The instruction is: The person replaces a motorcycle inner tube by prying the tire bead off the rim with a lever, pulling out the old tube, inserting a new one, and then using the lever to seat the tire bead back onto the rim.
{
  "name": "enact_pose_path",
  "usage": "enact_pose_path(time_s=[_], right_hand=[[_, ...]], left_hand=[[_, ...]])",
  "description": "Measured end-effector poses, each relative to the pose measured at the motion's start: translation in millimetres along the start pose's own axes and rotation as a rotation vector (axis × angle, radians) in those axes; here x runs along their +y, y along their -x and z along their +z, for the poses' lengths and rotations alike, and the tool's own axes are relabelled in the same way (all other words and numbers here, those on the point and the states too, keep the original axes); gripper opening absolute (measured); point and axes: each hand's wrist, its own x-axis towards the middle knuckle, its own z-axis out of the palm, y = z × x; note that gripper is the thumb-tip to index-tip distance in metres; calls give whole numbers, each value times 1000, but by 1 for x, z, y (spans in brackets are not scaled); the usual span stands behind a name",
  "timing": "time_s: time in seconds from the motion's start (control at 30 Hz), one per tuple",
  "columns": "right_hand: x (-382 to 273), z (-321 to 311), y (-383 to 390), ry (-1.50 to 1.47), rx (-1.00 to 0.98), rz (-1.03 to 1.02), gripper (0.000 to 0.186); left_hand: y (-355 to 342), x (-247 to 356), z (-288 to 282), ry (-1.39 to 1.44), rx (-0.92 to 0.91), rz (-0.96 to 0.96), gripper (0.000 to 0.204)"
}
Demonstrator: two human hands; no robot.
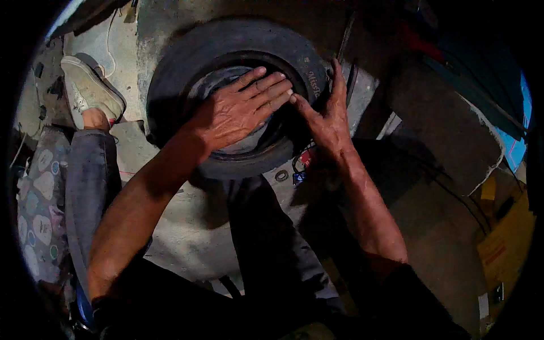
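Observation:
A black tyre [178,54] lies on its side in front of me, with pale lettering on its sidewall. Inside it is a round grey centre [211,85], partly covered by my left hand. My left hand [243,105] is held palm down over that centre, its fingers stretched out; contact with the surface cannot be made out. At the tyre's right side is my right hand [331,122], thumb apart from the fingers, which point away from me. The right thumb tip comes close to the left fingertips. Neither hand shows anything held.
A pale shoe [90,90] on a grey-trousered leg is left of the tyre. Patterned cloth [42,209] runs along the left edge. A small ring [281,175] and a small blue item [299,179] lie near the tyre. To the right are a dark slab [447,124] and a yellow box [504,243].

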Motion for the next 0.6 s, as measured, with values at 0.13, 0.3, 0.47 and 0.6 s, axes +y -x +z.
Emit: enact_pose_path(time_s=[0.13,0.3,0.47,0.6], right_hand=[[17,18,27,-207,-3,148,114],[11,15,24,-302,-80,169,106],[25,-9,6,-187,-121,26,105],[8,-18,-1,-9,-127,-27,106]], left_hand=[[-4,4,5,-34,13,-16,64],[-2,6,5,-25,-1,-34,64],[-19,21,1,40,-54,-118,63],[-27,30,-2,-76,-68,-237,53]])
